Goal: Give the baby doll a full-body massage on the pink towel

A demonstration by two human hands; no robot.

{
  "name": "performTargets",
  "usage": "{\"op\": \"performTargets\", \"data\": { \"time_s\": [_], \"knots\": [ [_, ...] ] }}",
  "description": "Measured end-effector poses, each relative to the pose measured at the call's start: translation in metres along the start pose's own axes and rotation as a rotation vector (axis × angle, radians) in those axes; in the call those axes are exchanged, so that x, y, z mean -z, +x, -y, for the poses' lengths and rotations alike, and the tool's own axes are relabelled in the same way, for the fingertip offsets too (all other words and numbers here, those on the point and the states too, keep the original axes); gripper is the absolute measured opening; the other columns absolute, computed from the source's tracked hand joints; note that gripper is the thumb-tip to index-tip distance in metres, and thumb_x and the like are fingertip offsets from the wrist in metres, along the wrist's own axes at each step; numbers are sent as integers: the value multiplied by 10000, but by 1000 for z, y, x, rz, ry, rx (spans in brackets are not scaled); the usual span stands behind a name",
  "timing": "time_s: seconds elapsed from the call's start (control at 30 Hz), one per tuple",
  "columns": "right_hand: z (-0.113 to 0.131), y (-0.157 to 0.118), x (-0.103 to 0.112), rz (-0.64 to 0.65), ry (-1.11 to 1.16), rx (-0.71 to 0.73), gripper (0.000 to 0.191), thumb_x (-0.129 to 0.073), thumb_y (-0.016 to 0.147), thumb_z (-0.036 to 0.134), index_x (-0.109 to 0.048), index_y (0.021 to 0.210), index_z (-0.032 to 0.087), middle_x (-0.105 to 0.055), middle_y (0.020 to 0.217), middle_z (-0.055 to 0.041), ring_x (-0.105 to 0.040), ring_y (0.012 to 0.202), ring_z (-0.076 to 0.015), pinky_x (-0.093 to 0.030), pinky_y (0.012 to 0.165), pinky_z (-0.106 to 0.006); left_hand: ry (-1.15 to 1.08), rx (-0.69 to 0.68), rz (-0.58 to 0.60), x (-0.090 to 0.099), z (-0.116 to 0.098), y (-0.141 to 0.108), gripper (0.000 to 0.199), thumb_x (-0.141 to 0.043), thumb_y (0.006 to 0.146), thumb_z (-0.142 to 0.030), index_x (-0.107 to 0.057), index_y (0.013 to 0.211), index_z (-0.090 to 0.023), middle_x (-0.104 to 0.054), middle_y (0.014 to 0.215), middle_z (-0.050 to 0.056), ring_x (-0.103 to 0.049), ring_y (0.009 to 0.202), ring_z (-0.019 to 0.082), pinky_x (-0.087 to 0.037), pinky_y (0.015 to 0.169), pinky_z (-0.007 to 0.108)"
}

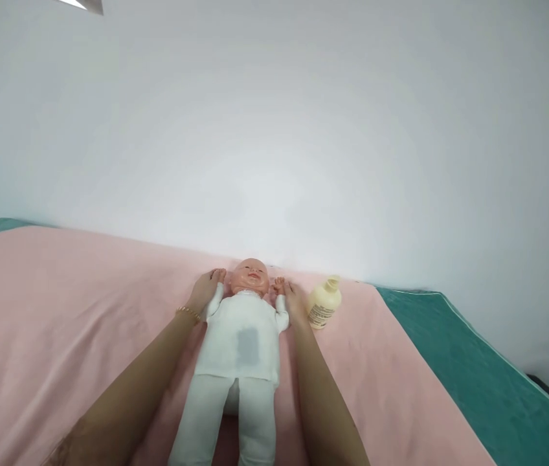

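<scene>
A baby doll (241, 323) in a white long-sleeved top and white trousers lies on its back, head away from me, both its arms raised beside its head. My left hand (205, 289), with a beaded bracelet at the wrist, is closed at the doll's hand and sleeve on the left. On the other side, my right hand (295, 303) grips the doll's other arm near its small hand. My fingers are partly hidden in both places. A grey patch marks the front of the top.
Just right of my right hand stands a pale yellow pump bottle (324, 303). Pink cloth (109, 310) lies under everything, with a green covering (488, 369) showing at the right and far left. A white wall (274, 129) rises directly behind.
</scene>
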State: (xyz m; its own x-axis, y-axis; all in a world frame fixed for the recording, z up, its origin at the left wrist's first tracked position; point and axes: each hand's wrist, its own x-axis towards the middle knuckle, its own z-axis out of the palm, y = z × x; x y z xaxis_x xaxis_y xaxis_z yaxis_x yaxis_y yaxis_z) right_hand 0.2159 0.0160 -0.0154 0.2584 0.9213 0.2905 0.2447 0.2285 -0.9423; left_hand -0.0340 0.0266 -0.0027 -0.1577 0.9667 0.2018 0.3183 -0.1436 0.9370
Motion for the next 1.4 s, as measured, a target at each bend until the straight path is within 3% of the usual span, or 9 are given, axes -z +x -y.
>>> {"op": "performTargets", "data": {
  "time_s": [0.23,0.4,0.53,0.7,0.83,1.0,1.1,1.23,1.4],
  "knots": [
    [-7,1,-4,36,-120,20,447,-426,900,519,-702,868,169,-742,888,-91,-688,865,-229,-518,826,-368,127,-19,66,-5,11,10,300,-499,839,-420,-693,787,-197,-730,853,96,-644,769,244,-429,685,311],
    [11,-19,-7,-84,-155,77,452,-467,895,515,-589,1158,168,-663,1191,-120,-624,1092,-231,-465,951,-376,166,-16,-121,0,5,-4,536,-384,914,-520,-609,1214,-138,-704,917,118,-631,855,256,-439,720,328],
    [28,-46,-7,-172,-182,216,443,-400,937,454,-484,1260,162,-595,1283,-136,-565,1176,-204,-429,1014,-383,171,-157,-371,4,-7,-30,603,-430,908,-494,-459,1401,-148,-682,1010,110,-605,933,239,-455,794,323],
    [42,-91,5,-163,-244,340,384,-435,925,357,-496,1252,164,-600,1243,-139,-548,1178,-216,-409,1037,-399,177,-323,-386,17,-22,-81,438,-528,876,-428,-601,1232,-185,-661,1138,95,-569,1080,231,-430,944,325],
    [48,-140,18,-202,-220,232,424,-451,909,348,-480,1303,192,-584,1289,-123,-541,1202,-233,-419,1034,-409,191,-315,-427,39,-27,-126,476,-629,820,-434,-590,1236,-207,-673,1108,77,-595,1058,227,-431,972,356],
    [48,-201,29,-89,-195,103,464,-455,902,331,-471,1350,209,-616,1254,-90,-587,1145,-223,-462,1002,-391,259,-202,-373,72,-17,-176,566,-667,795,-433,-533,1318,-259,-695,1108,50,-625,1066,235,-448,972,390],
    [47,-226,34,3,-298,127,489,-409,905,259,-453,1390,206,-493,1419,-103,-459,1318,-240,-384,1089,-428,320,-52,-267,90,-3,-195,502,-647,799,-458,-593,1260,-269,-700,1130,55,-644,1048,266,-482,914,393],
    [47,-241,37,70,-381,102,547,-415,913,250,-367,1458,239,-288,1554,-93,-257,1441,-255,-367,1100,-461,376,46,-71,102,13,-207,436,-615,804,-454,-654,1188,-252,-730,1054,67,-678,955,290,-508,832,381],
    [48,-239,38,19,-314,69,545,-438,879,208,-425,1421,263,-381,1511,-63,-362,1393,-235,-363,1110,-444,305,34,-85,99,11,-210,439,-636,787,-425,-646,1188,-249,-718,1089,76,-675,979,283,-518,843,378]
  ]
}}
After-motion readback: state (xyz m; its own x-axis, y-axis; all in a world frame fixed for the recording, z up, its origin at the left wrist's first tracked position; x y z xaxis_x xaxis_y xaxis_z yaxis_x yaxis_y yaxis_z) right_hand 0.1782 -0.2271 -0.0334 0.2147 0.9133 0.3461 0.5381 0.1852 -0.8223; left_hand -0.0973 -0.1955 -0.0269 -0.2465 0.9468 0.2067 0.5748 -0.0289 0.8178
